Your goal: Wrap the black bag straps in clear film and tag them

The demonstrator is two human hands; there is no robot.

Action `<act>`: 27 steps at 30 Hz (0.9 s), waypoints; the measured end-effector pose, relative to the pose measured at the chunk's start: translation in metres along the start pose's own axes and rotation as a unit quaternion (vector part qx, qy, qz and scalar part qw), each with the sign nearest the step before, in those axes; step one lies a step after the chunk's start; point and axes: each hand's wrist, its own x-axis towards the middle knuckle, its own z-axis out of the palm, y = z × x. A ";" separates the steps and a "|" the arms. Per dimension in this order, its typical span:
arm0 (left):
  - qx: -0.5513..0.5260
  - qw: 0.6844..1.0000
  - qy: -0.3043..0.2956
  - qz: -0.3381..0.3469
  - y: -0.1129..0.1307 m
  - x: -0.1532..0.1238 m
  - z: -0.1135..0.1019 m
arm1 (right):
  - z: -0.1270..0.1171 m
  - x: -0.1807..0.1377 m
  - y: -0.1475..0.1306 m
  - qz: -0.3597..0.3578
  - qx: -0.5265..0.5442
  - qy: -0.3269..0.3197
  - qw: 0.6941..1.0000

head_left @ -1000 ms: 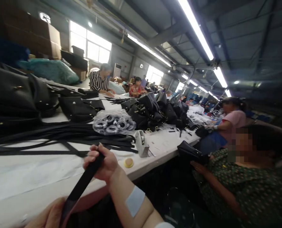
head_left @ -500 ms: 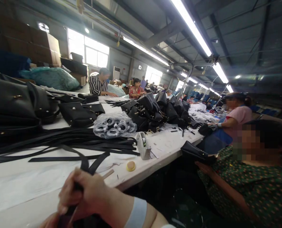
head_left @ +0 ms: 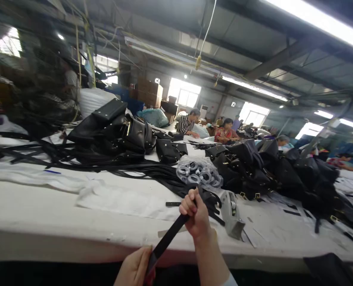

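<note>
Both hands' grip on black strap, table edge below

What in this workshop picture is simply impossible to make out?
- Left hand, head view: cut off by the bottom edge; its grip on the long black leather strap shows only in part.
- Strap's far end: hidden behind the right hand.
- Clear plastic bag of rings: the count is too small and blurred to tell.
</note>
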 end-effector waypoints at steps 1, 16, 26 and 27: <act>-0.001 1.000 0.009 0.003 0.005 0.003 0.000 | 0.002 -0.003 0.013 0.007 -0.018 -0.001 1.000; -0.021 1.000 -0.007 -0.007 -0.001 0.003 -0.002 | 0.019 0.050 -0.032 0.063 0.006 0.016 0.998; -0.088 0.993 0.049 0.068 0.081 0.051 -0.031 | 0.074 0.023 0.022 0.058 -0.247 -0.111 0.961; -0.096 0.991 0.057 0.069 0.082 0.052 -0.030 | 0.077 0.020 0.023 0.066 -0.276 -0.108 0.953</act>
